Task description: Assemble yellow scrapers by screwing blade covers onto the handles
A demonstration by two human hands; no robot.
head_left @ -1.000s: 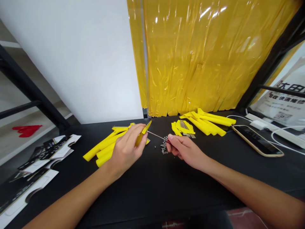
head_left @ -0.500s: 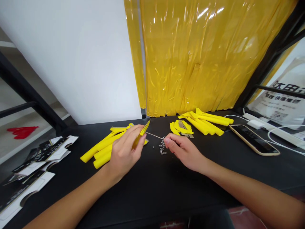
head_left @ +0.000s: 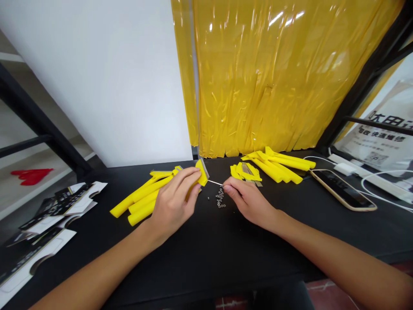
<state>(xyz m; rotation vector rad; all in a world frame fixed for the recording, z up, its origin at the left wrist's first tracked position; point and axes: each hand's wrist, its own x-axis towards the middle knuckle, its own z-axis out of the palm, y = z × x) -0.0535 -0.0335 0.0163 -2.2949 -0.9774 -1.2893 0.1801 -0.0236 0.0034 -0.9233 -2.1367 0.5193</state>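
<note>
My left hand (head_left: 176, 198) is closed on a yellow scraper head (head_left: 201, 173) with a grey blade along its edge. My right hand (head_left: 247, 198) pinches a thin metal rod (head_left: 215, 183), whose far end meets the scraper head's lower corner. Whether the rod sits in a hole there cannot be made out. Below the rod, a small heap of metal nuts (head_left: 220, 200) lies on the black table. Beside and partly behind my left hand are several yellow tube-shaped handles (head_left: 134, 200). Flat yellow pieces with grey blades (head_left: 247, 172) lie beyond my right hand.
More yellow handles (head_left: 279, 165) lie at the back right, near a phone (head_left: 343, 189) and white cables (head_left: 371, 193). Black-and-white cardboard pieces (head_left: 61, 211) are stacked at the left. A white panel (head_left: 129, 86) and a yellow plastic curtain (head_left: 258, 86) stand behind the table (head_left: 200, 258).
My left hand has turned the scraper head, so its flat face and blade edge now show instead of its narrow side. The rod has shifted slightly right and down at its far end.
</note>
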